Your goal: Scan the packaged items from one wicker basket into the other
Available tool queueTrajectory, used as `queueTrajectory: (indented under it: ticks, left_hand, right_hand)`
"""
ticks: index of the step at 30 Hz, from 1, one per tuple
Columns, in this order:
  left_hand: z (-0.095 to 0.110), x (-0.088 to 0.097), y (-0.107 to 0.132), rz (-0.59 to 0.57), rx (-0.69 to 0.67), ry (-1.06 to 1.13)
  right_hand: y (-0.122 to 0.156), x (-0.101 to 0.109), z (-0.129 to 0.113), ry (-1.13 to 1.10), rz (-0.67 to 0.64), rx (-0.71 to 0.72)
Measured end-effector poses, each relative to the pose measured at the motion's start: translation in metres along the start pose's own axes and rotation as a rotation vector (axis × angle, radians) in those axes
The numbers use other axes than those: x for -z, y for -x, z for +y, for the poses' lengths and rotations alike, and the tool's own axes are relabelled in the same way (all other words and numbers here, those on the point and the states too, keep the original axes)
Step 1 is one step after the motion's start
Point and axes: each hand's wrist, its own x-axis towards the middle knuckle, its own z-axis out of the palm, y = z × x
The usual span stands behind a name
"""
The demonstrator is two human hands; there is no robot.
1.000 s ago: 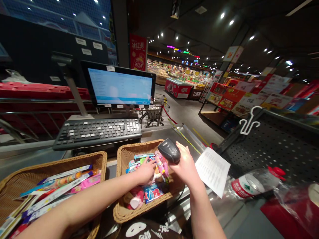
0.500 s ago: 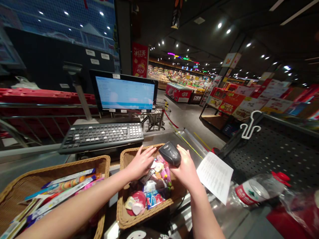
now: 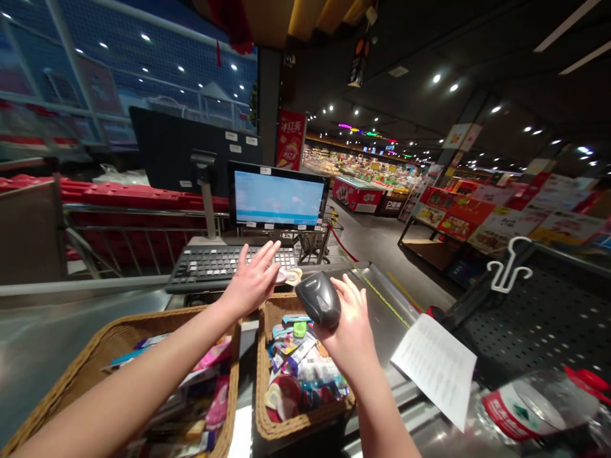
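My right hand (image 3: 346,321) is wrapped around a black handheld barcode scanner (image 3: 319,299), its head turned to the left. My left hand (image 3: 255,280) is raised above the keyboard's front edge, fingers stretched, gripping a small pale pink and cream package (image 3: 289,276) on its palm side. The package is close to the scanner's head. Below both hands stands a wicker basket (image 3: 298,425) with several small colourful snack packets (image 3: 305,356). A second wicker basket (image 3: 233,388), with long wrapped packets, is on the left, partly behind my left forearm.
Behind the baskets are a keyboard (image 3: 205,264) and a lit monitor (image 3: 279,198). A printed sheet (image 3: 436,369) lies on the metal counter to the right, near a clear bottle (image 3: 525,407) with a red cap. A white hanger (image 3: 508,267) hangs on the black perforated panel.
My left hand has risen from the middle basket toward the keyboard with the pale package. The scanner has shifted slightly left and down. The camera view has turned left and up.
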Motion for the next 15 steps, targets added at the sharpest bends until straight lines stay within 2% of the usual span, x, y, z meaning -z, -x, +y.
queueTrajectory:
  ticks: [6,15]
  left_hand:
    - [-0.030,0.029,0.011,0.047,0.060,-0.054]
    - [-0.065,0.061,0.028,0.032,0.103,-0.163]
  right_hand:
    - [-0.012,-0.003,-0.039,-0.036,0.009,0.050]
    - [-0.028,-0.030,-0.076,-0.072,-0.067,0.059]
